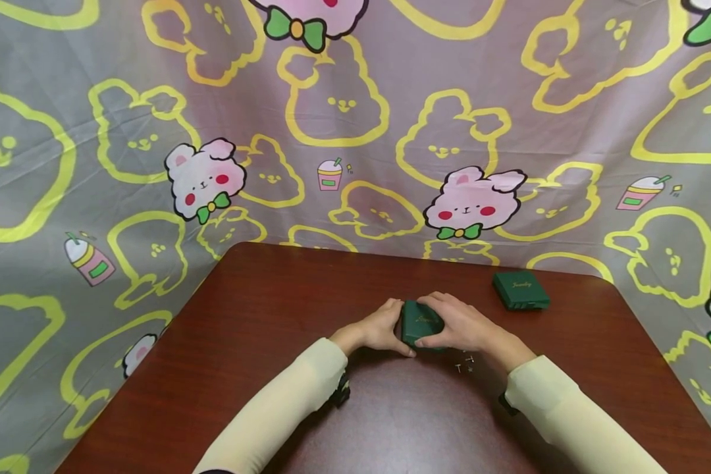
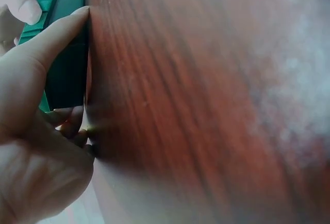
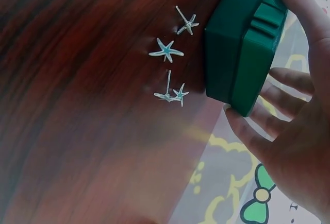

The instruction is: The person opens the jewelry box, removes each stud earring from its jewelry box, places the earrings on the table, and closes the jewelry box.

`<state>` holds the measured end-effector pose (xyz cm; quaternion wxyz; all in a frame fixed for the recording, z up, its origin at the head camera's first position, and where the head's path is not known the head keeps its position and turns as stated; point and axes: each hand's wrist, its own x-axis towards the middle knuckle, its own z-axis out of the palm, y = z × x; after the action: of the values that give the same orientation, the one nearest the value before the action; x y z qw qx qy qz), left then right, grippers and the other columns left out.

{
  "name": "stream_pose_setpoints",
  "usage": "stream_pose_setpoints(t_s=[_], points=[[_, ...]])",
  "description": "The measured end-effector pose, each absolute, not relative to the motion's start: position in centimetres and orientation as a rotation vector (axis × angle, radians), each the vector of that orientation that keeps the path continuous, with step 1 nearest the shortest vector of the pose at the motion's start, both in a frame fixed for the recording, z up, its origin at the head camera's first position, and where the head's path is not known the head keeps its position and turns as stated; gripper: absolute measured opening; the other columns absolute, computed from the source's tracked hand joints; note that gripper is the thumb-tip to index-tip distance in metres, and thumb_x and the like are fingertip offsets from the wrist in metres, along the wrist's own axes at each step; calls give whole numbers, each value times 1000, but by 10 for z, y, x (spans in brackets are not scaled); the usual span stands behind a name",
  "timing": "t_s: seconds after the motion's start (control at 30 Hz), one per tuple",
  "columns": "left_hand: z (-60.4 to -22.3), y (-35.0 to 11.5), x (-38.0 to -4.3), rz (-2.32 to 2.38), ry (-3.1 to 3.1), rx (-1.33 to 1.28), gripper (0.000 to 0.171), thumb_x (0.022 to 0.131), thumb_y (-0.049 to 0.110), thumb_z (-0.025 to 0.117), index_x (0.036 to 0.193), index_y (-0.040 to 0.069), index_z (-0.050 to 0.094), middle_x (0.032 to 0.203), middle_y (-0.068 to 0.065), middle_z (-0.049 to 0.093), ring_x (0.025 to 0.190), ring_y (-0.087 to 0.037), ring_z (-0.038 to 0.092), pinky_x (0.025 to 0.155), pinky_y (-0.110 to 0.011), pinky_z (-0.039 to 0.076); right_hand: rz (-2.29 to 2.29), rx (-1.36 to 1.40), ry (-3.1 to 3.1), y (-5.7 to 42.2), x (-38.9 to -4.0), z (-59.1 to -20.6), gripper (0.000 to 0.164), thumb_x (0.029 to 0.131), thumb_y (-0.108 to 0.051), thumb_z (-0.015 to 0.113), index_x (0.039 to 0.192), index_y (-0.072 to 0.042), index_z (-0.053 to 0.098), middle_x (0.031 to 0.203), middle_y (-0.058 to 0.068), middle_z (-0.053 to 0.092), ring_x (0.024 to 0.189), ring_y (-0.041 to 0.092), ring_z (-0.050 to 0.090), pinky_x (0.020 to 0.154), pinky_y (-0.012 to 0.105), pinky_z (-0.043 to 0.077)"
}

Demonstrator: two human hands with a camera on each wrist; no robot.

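A green jewelry box (image 1: 417, 324) with gold lettering on its lid lies on the table between both hands. My left hand (image 1: 380, 328) grips its left side, with the thumb along the near edge of the box (image 2: 69, 74) in the left wrist view. From the right, my right hand (image 1: 459, 321) holds the lid, and its fingers reach round the far side. The lid sits down on the base in the right wrist view, so the inside is hidden. Several small silver starfish earrings (image 3: 166, 50) lie on the table beside the box (image 3: 221, 54).
A second green jewelry box (image 1: 521, 290) stands at the back right of the dark red wooden table (image 1: 261, 316). Behind the table hangs a grey curtain (image 1: 379, 158) printed with cartoon animals.
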<state>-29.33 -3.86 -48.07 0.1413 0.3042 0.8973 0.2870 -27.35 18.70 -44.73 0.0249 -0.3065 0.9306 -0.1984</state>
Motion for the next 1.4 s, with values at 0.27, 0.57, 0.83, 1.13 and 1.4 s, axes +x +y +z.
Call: stream_pose_setpoints(t_s=[0.27,0.57,0.83,1.13,1.4], points=[[-480,-41,-294,832,2578,884,108,75,40,92,154,2,29,142,-10,41,128,-20,45,107,-29,39,-617,-943,2866,186,-275,-449,87,79,-62,80,145,-10,55,138,8,56,118,25,56,87,50,53],[-476,-41,-291,834,2563,878,109,76,37,92,155,0,27,143,-12,40,129,-21,44,108,-29,38,-639,-925,2846,186,-276,-450,85,79,-59,81,144,-10,56,139,8,56,121,26,55,91,50,51],[-478,-39,-292,847,2548,856,113,75,38,93,157,-1,25,147,-13,37,130,-21,44,108,-31,39,-600,-911,2836,185,-274,-451,86,78,-58,83,144,-9,56,139,10,55,121,27,54,90,51,51],[-477,-36,-293,857,2541,869,106,74,36,94,152,3,31,143,-12,39,126,-20,46,106,-30,40,-479,-932,2892,184,-275,-454,87,76,-61,83,141,-8,58,137,11,58,117,30,57,91,54,50],[-478,-37,-294,833,2542,911,104,73,38,94,150,4,34,139,-10,41,123,-19,46,105,-29,40,-550,-907,2916,187,-270,-450,91,79,-63,80,145,-4,54,142,15,54,124,35,54,100,59,45]])
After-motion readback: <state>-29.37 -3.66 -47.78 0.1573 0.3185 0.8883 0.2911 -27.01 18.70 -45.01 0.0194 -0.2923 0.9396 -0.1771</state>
